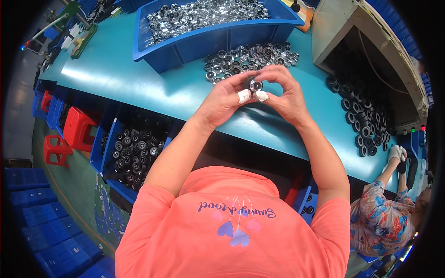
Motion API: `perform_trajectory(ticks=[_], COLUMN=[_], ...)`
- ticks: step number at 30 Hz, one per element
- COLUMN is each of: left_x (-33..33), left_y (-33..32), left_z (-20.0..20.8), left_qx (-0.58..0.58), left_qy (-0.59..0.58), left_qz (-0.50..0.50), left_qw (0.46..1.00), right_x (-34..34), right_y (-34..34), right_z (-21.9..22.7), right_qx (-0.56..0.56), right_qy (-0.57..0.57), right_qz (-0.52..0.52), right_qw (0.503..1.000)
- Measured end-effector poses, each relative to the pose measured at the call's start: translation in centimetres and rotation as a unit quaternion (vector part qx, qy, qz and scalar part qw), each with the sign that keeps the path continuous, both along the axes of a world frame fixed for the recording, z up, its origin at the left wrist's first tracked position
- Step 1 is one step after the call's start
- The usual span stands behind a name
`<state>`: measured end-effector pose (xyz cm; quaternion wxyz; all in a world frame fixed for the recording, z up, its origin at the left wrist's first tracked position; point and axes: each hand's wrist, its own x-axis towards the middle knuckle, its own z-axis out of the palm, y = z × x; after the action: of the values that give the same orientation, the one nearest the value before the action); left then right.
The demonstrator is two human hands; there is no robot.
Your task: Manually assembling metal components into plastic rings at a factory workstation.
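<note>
Above the teal table, both my hands are closed round one small wheel, which shows a dark rim and a shiny hub with a black centre. My left hand grips it from the left, and my right hand curls its fingers to it from the right. White tape wraps both thumbs, which meet just below the wheel. Just beyond my hands, a loose heap of shiny clear hubs with black centres lies on the table. To the right are many black rubber rings.
A blue bin full of hubs stands at the back. At the right is a pale machine housing with a dark opening. Below the table's left edge sits a crate of black wheels, near red stools. A co-worker's gloved hands are far right.
</note>
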<state>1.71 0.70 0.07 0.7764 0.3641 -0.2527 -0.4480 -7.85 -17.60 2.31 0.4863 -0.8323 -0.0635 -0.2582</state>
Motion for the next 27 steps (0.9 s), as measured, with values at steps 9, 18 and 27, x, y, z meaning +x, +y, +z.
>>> perform_trajectory(ticks=[9, 18, 27], left_x=[-0.4, -0.2, -1.3], left_y=[-0.7, -0.4, -1.0], left_z=[-0.4, -0.7, -0.1], left_qx=[0.067, 0.072, 0.07], left_qy=[-0.073, -0.117, -0.179], left_qz=[0.071, 0.152, 0.183], left_qw=[0.993, 0.979, 0.964], right_x=[-0.1, 0.1, -0.1], right_y=[1.4, 0.7, 0.9], right_z=[0.4, -0.7, -1.2], right_qx=[-0.141, 0.045, 0.049], right_qy=[-0.05, 0.112, 0.043], right_qz=[-0.036, 0.013, 0.009], right_qw=[0.988, 0.993, 0.998])
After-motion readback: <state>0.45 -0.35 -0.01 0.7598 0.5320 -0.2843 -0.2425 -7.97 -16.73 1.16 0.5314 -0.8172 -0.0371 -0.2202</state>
